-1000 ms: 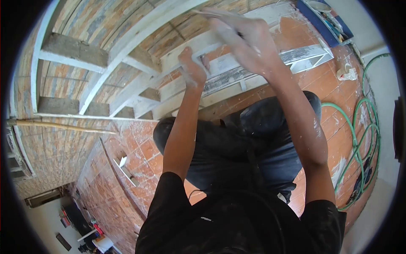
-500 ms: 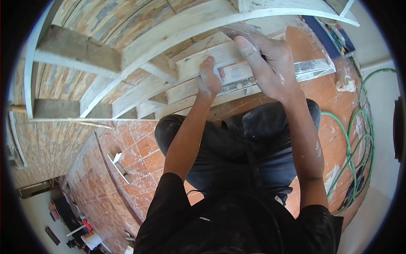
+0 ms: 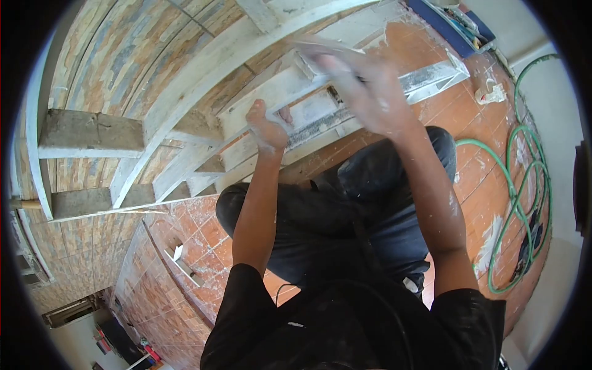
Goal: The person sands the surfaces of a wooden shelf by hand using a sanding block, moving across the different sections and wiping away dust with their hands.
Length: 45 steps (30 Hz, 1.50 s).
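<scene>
A white-painted wooden frame (image 3: 240,117) with curved rails and short crosspieces spreads in front of my crossed legs. My left hand (image 3: 269,128) grips one of its slats, thumb on the near face and fingertips showing through the gap behind. My right hand (image 3: 373,98), smeared by motion and dusted white, is over the frame's right part, its fingers curled toward a slat. Something thin and greyish seems to be in it, too blurred to name. Below, a slat with dark, worn patches (image 3: 320,126) runs toward the right.
A blue tray of tools (image 3: 453,31) lies at the upper right, with a white-smeared container (image 3: 490,92) below it. A green hose (image 3: 518,209) coils by the right wall. White-spattered orange tiles (image 3: 203,231) carry a small white-edged piece (image 3: 184,265) at left.
My right hand has moved left along the frame and is now blurred. My left hand keeps its grip, while the whole view has shifted, with the frame lower and further left.
</scene>
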Available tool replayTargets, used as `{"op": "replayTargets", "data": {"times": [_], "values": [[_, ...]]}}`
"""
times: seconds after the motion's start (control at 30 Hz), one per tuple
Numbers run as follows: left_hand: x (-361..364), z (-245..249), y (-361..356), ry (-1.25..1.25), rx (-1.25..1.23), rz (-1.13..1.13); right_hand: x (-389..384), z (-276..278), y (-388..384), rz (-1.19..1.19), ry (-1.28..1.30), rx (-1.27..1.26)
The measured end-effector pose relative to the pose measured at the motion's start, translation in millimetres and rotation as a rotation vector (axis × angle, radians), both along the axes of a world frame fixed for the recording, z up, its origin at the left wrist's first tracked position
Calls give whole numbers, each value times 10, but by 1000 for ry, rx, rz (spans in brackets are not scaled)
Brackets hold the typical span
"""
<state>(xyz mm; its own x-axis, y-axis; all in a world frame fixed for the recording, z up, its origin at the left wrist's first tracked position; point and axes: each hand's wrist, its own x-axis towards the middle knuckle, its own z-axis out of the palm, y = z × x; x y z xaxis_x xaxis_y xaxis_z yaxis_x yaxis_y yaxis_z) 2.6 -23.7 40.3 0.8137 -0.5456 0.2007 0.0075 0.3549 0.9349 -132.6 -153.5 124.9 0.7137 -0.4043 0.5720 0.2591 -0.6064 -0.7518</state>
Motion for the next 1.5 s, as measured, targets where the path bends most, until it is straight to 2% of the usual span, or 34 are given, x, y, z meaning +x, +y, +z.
{"op": "replayTargets", "data": {"times": [0.03,0.07,0.13,0.23,0.27,0.33,0.37,0.4,0.47,0.57,0.63,0.67,0.7,0.77,0.8,0.83,0.87,0.9,0.93,1.0,1.03,1.1,1.13,1.2,1.27,1.33,1.4,1.47,1.5], "values": [[7,10,-38,-8,-15,2,-46,-171,-130,2,-8,-15],[-7,14,-63,-35,9,21,-97,-418,-279,-92,-11,37],[-1,6,-62,-69,28,41,-68,-389,-314,-186,-24,87],[24,-5,-67,-72,-47,8,92,-126,-87,-34,-20,-131],[2,7,-77,-64,-33,76,131,1,55,33,-12,-221],[-62,24,-54,-49,-19,134,145,-8,172,23,-109,-221],[-90,35,-22,-42,-22,58,133,-41,172,17,-203,-229],[-105,33,26,-34,-25,-11,60,-170,91,12,-192,-235],[-43,-104,40,-2,-58,-59,-101,-480,-173,-146,-114,51],[-20,-102,21,-28,28,36,-81,-533,-250,-241,-97,31],[65,-121,24,-127,17,34,60,-367,-86,-143,-172,-207],[163,-206,-111,-133,18,30,137,-105,119,-72,-217,-236],[290,-349,-302,111,209,350,166,82,281,3,-254,-258],[290,-447,-271,358,425,670,177,-19,276,1,-276,-256],[220,-342,-112,202,297,427,207,-67,245,-3,-308,-280],[159,-208,23,46,156,189,104,-193,61,30,-284,-162],[127,-127,75,-108,14,-42,-22,-402,-137,-66,-190,30],[109,-98,56,-106,12,-36,-92,-424,-214,-163,-90,225],[86,-77,28,-98,3,-28,-94,-468,-225,-160,-88,226],[75,-46,-21,-99,4,-32,-63,-481,-200,-310,-76,118],[70,-36,-5,-73,-28,-41,11,-369,-141,-260,-108,-52],[38,94,-42,-56,-55,-37,160,-116,91,-64,-238,-207],[-62,256,-162,316,-220,207,191,-98,181,-61,-242,-199],[-79,270,-168,683,-379,444,206,-81,280,-55,-291,-190],[19,23,62,-128,-16,-29,53,-301,-6,-48,-234,-115],[4,-13,51,-122,5,23,-87,-486,-173,-32,-179,-43],[50,-29,-11,-124,9,73,-116,-461,-243,-251,-46,71],[101,-87,-7,-117,-16,75,29,-382,-173,-137,-195,-148],[168,-172,-61,-115,0,63,132,-214,13,-70,-246,-159]]}}
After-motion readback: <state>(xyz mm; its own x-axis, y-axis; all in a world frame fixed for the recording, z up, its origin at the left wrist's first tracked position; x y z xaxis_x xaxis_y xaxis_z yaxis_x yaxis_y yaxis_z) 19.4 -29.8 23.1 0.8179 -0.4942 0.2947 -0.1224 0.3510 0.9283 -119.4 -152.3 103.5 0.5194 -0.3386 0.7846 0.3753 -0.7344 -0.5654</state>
